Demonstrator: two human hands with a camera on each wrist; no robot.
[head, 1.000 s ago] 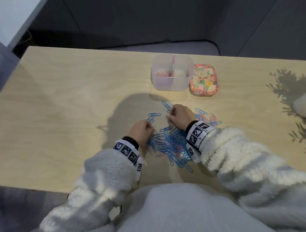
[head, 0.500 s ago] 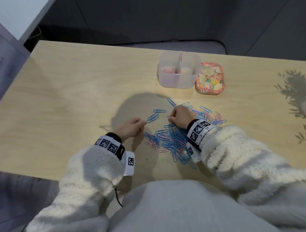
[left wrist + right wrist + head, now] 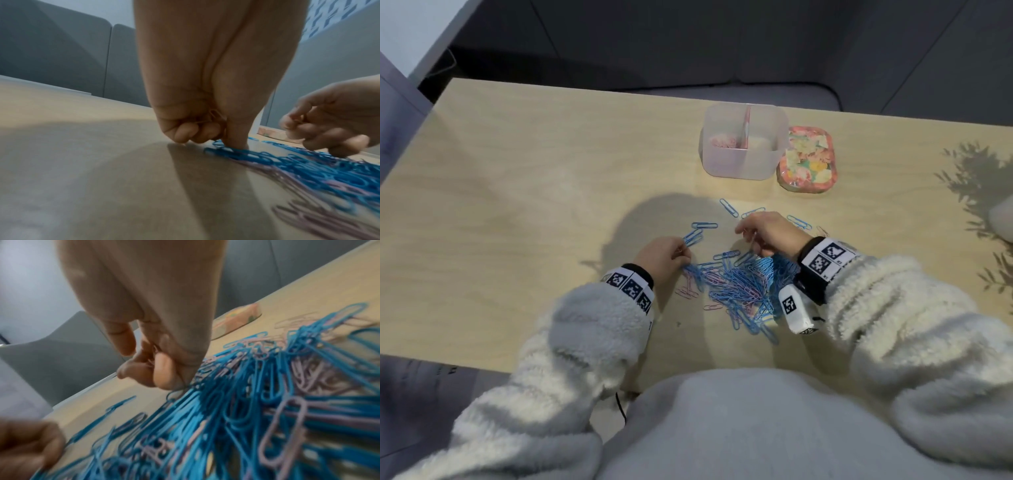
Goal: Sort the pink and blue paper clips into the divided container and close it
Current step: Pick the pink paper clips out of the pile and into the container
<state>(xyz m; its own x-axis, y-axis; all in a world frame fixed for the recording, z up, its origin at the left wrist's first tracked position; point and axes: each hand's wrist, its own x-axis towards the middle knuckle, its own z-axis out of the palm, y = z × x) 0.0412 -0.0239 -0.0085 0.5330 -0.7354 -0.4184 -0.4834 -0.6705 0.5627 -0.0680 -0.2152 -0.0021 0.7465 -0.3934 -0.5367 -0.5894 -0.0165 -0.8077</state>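
A mixed pile of blue and pink paper clips [image 3: 739, 284] lies on the wooden table [image 3: 534, 192] between my hands. My left hand [image 3: 681, 253] sits at the pile's left edge. In the left wrist view its curled fingers [image 3: 185, 134] hold pink clips [image 3: 214, 117] against the palm while one fingertip touches the blue clips. At the pile's far side, my right hand [image 3: 746, 233] pinches pink clips [image 3: 153, 353] in its curled fingers [image 3: 162, 374]. The clear divided container [image 3: 743, 164] stands open farther back, with pink clips [image 3: 724, 140] in its left compartment.
The floral lid [image 3: 808, 159] lies flat just right of the container. Loose blue clips [image 3: 704, 225] are scattered beyond the pile. A leafy shadow [image 3: 976, 192] falls on the table's right side. Grey upholstery [image 3: 688, 51] runs behind the far edge.
My left hand, stretched out to the left half a second ago, has curled back to the pile's left edge. The right hand has stayed at the pile's far side. The head view has shifted.
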